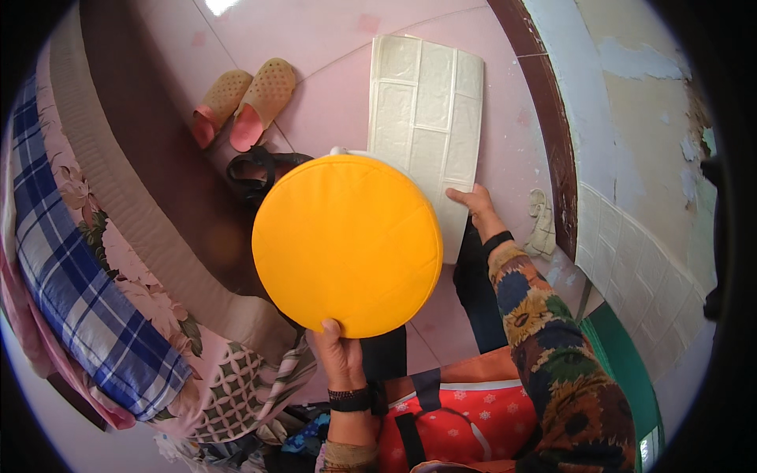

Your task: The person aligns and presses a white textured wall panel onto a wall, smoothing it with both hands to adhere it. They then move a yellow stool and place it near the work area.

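Observation:
My left hand (341, 359) grips the near edge of a round yellow disc (347, 244), which looks like a padded stool seat or cushion. Its thumb lies on top and the other fingers are hidden beneath. A bit of white rim shows behind the disc's far edge. On the right, my right hand (475, 203) pinches the side edge of an off-white brick-pattern wall panel (422, 94), thumb on the face and fingers mostly out of sight. The panel's lower left part is hidden behind the disc.
Tan clogs (266, 94) and black sandals (252, 169) lie on the pink tiled floor (315, 31). A bed with a blue plaid cloth (79, 276) stands left. At right are a peeling wall (646, 102), fitted brick-pattern panels (631, 252), and a crumpled off-white scrap (540, 225). A red bag (465, 418) sits near me.

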A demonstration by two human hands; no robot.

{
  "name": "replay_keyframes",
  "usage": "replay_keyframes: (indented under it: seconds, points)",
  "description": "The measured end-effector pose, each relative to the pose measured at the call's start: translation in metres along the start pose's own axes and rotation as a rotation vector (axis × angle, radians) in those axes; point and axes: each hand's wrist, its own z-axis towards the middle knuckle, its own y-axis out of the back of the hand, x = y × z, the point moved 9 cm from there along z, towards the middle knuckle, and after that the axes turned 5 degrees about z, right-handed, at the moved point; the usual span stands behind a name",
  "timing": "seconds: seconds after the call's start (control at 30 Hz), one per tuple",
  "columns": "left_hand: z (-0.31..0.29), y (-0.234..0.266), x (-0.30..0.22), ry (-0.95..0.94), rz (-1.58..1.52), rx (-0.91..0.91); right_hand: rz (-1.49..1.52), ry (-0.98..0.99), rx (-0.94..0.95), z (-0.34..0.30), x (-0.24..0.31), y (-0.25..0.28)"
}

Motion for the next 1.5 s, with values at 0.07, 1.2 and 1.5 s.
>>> replay_keyframes:
  seconds: [0.07,1.2,1.5]
  points:
    - [0.013,-0.01,-0.002,-0.011,0.009,0.012,0.098,0.042,0.018,-0.017,0.018,0.0]
    - [0.189,-0.068,0.012,-0.068,0.101,0.298,-0.018,-0.004,0.425,-0.139,0.052,-0.215]
    - [0.207,0.05,0.003,-0.353,0.683,-0.516,0.333,0.123,0.273,-0.095,0.101,-0.215]
